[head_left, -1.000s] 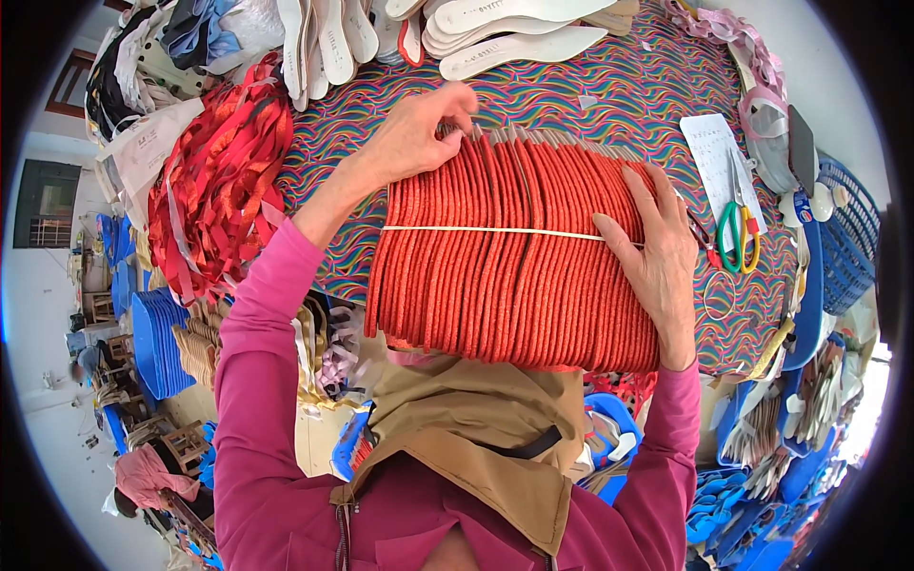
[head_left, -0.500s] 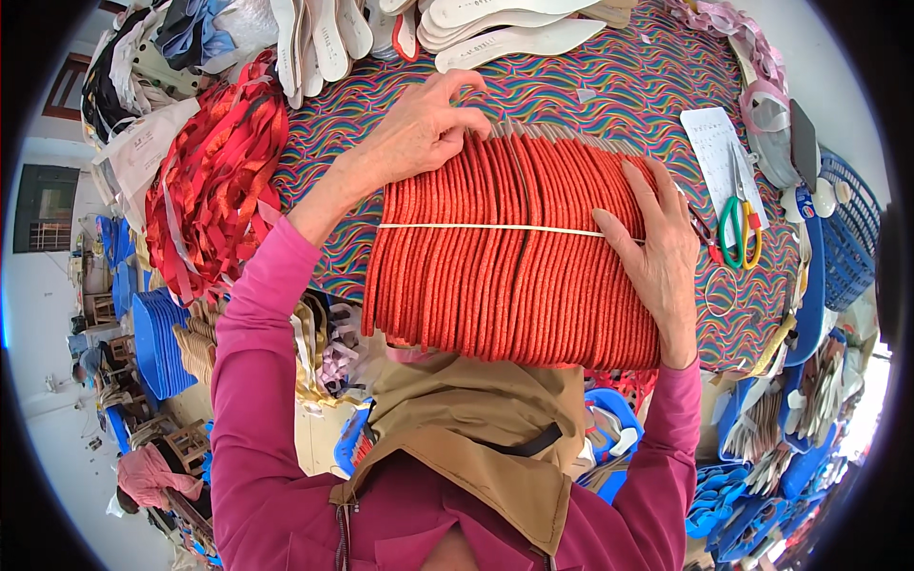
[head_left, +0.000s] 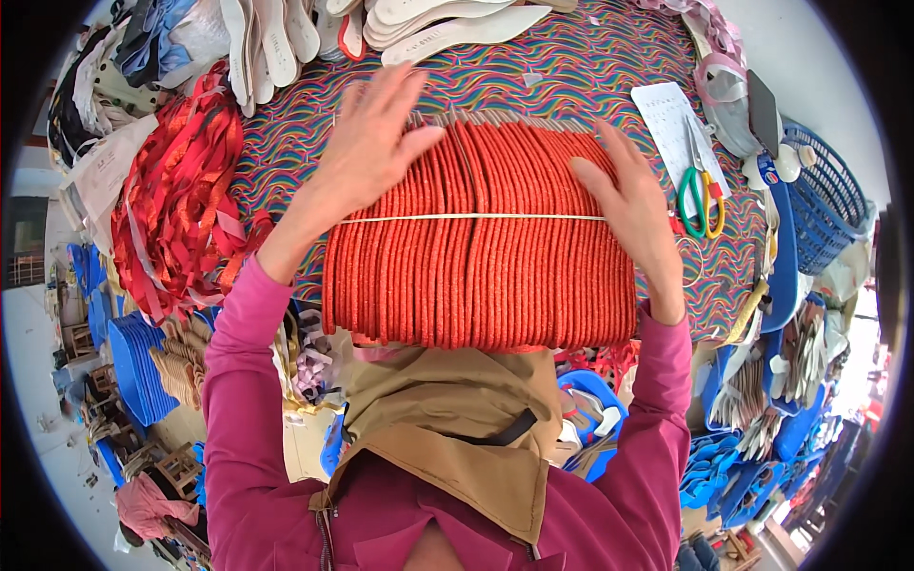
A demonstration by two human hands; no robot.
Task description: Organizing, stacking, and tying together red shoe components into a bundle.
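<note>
A thick bundle of orange-red sole pieces (head_left: 481, 247) stands on edge on the multicoloured patterned table (head_left: 590, 67), tied round the middle by a pale rubber band (head_left: 476, 217). My left hand (head_left: 371, 143) lies flat on the bundle's upper left corner, fingers spread. Along the bundle's right side my right hand (head_left: 628, 205) presses with its fingers extended. Neither hand grips anything.
White insoles (head_left: 428, 24) are piled at the table's far edge. Red ribbon straps (head_left: 176, 200) heap up on the left. Green-and-orange scissors (head_left: 703, 195) and a paper sheet (head_left: 671, 119) lie to the right, beside a blue basket (head_left: 819, 205). Blue soles (head_left: 138, 366) are stacked lower left.
My left hand has opened and now lies flat on the bundle's top left, where it was curled at the far edge before. The bundle has shifted slightly toward me.
</note>
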